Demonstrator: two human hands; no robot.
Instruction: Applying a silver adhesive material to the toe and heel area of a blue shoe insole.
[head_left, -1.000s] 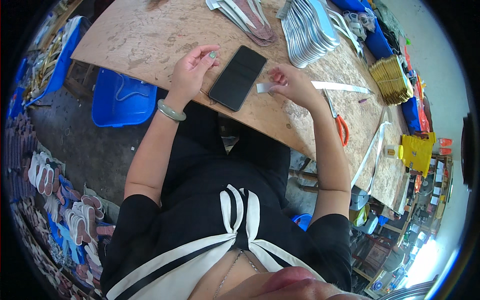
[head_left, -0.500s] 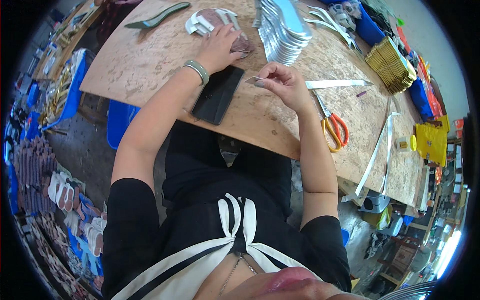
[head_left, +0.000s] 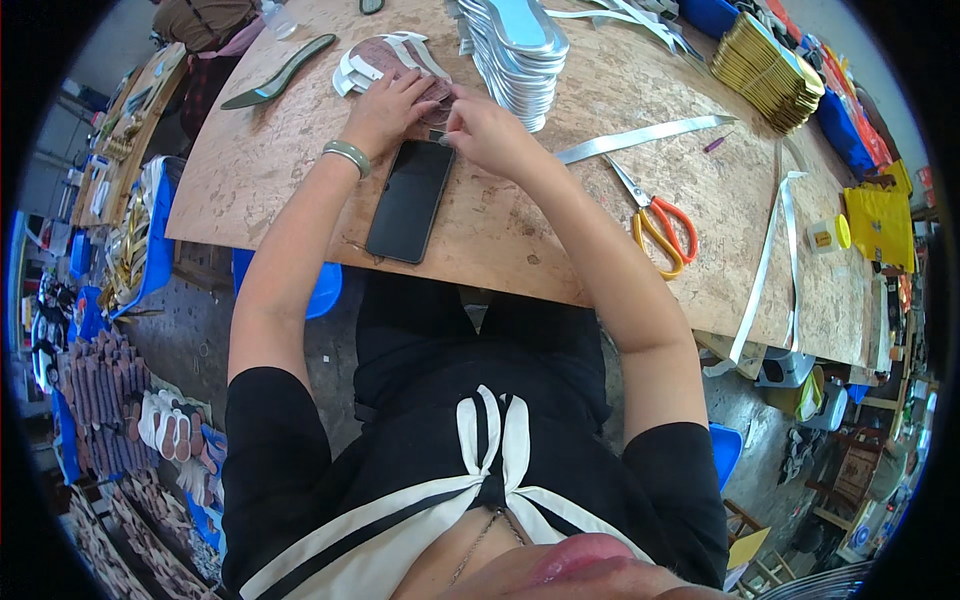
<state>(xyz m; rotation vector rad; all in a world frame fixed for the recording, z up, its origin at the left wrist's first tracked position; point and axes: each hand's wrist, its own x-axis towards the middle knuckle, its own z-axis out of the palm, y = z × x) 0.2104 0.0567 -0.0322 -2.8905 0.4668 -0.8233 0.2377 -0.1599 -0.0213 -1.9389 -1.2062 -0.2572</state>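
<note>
A brown shoe insole [head_left: 374, 53] with several white straps across it lies at the far middle of the table. My left hand [head_left: 385, 115] rests on its near part, fingers stretched out over it. At the insole's right near edge is my right hand [head_left: 490, 135], its fingertips pinched together. Whatever is in that pinch is too small and hidden to make out. A black phone [head_left: 410, 202] lies flat just below both hands. Close by on the right stands a tall stack of silver-edged insoles with light blue tops [head_left: 518, 60].
Orange-handled scissors [head_left: 660, 225] lie partly open to the right, near a white strip [head_left: 650, 138]. A dark green curved shoe sole [head_left: 280, 78] is at the left. Gold-edged insoles [head_left: 768, 75], a yellow-lidded jar [head_left: 828, 235] and long white strips [head_left: 765, 260] sit farther right.
My right hand has moved left and away from me to the insole, beside my left hand. The small pale piece seen earlier in its pinch is now hidden. The view has shifted slightly.
</note>
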